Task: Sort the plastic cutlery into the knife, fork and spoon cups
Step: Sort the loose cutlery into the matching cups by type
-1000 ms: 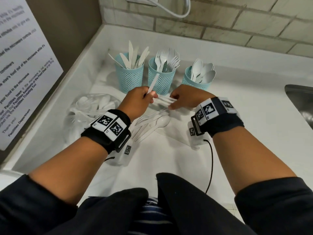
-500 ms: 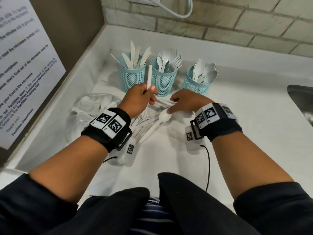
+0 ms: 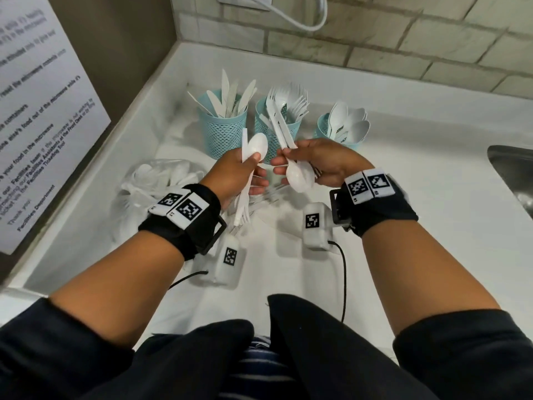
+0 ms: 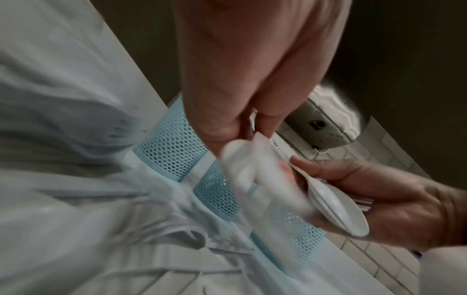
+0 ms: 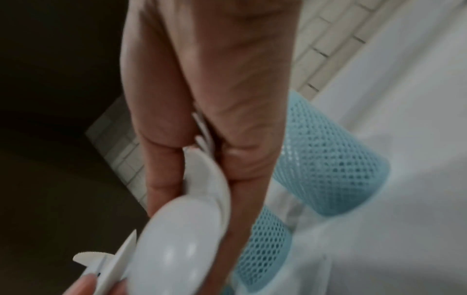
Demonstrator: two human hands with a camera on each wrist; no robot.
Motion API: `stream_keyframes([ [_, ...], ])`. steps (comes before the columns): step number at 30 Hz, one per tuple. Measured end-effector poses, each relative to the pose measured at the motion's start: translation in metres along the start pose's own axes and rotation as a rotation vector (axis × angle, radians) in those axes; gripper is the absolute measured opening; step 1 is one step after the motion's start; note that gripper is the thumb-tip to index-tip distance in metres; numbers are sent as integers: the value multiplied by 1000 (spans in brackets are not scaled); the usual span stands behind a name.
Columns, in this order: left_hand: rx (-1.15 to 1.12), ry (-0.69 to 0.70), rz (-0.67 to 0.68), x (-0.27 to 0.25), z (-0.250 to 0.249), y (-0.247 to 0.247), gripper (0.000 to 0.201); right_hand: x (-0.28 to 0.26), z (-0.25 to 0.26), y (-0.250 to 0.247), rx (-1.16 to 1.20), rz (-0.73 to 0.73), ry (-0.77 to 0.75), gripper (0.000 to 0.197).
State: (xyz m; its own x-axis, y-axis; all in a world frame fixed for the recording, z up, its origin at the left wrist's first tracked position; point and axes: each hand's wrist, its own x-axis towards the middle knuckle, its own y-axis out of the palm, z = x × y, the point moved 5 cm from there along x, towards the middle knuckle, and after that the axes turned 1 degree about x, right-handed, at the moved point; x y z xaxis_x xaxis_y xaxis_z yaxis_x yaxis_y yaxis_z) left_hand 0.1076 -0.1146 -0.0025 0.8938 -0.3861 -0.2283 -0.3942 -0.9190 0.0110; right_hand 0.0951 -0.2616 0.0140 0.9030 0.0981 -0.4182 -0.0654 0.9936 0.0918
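Note:
Three teal mesh cups stand at the back: the knife cup (image 3: 223,131), the fork cup (image 3: 284,129) and the spoon cup (image 3: 340,134). My left hand (image 3: 245,171) grips a bundle of white cutlery just in front of the knife cup, with a spoon bowl (image 3: 257,145) pointing up and fork tines (image 3: 244,217) hanging below. My right hand (image 3: 305,157) grips another bundle, its handles (image 3: 281,128) rising across the fork cup and a spoon bowl (image 3: 300,177) pointing down. In the right wrist view that spoon bowl (image 5: 177,239) fills the foreground beside a serrated knife (image 5: 101,257).
Loose cutlery (image 3: 268,197) lies on the white counter (image 3: 403,226) under the hands. A clear plastic bag (image 3: 155,183) with more cutlery sits at the left. A steel sink (image 3: 516,174) cuts in at the right edge. A paper notice (image 3: 43,111) hangs on the left wall.
Both hands have risen from the pile on the counter, each now holding a bundle. The left hand held one upright piece before and now has a spoon with it.

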Motion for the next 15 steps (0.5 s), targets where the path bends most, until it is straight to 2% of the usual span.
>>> stream_keyframes([
  [3,-97,-34,46,-2,3,3,15,1,-16,11,111,161,128,14],
  [6,-136,-85,-3,-5,7,1,22,2,-27,16,38,266,164,12],
  [8,-141,-95,-23,-5,8,1,32,2,-31,13,6,272,184,16],
  [10,-111,-82,-38,-4,7,-1,33,1,-32,12,-47,262,189,15],
  [12,-113,-67,-36,-2,7,-1,27,0,-34,13,-125,270,190,17],
  [15,-120,-45,-58,1,7,-2,12,0,-37,18,-215,280,206,30],
])
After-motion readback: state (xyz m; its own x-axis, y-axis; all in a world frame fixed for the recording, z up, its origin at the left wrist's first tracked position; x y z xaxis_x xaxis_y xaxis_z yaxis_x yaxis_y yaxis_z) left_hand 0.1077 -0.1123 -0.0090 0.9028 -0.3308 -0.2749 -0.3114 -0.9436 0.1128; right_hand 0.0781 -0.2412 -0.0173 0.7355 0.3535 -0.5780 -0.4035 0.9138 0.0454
